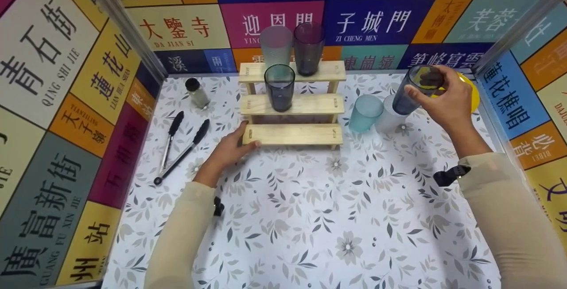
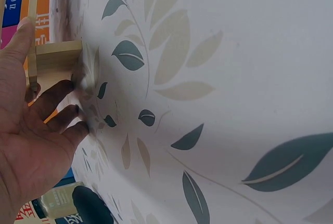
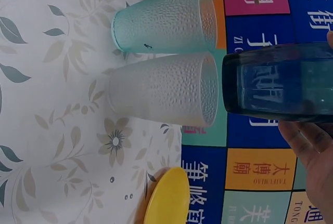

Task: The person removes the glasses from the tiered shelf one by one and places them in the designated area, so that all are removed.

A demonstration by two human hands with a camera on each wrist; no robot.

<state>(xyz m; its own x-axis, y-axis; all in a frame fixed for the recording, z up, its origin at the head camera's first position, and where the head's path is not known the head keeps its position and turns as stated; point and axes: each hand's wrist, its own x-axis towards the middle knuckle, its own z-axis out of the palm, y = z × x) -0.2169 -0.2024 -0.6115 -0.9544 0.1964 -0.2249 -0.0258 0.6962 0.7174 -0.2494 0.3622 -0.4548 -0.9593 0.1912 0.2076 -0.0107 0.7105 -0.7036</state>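
My right hand (image 1: 449, 98) grips a dark blue drinking glass (image 1: 409, 94) near its rim, thumb on one side and fingers on the other. The glass is raised, its base near the mouth of a frosted clear cup (image 3: 164, 90) in the right wrist view. Beside that cup stands a pebbled teal cup (image 1: 366, 112). With thumb and fingers, my left hand (image 1: 230, 147) holds the left end of the lowest step of a three-tier wooden rack (image 1: 294, 134). Another dark blue glass (image 1: 280, 89) stands on the middle step. A frosted cup (image 1: 275, 45) and a purple glass (image 1: 309, 49) occupy the top one.
Black-tipped tongs (image 1: 177, 151) lie spread at the left, below a small black-capped jar (image 1: 197, 94). A yellow dish (image 3: 169, 198) sits at the far right, partly behind my right hand in the head view. Printed panels (image 1: 270, 18) wall in the back and sides.
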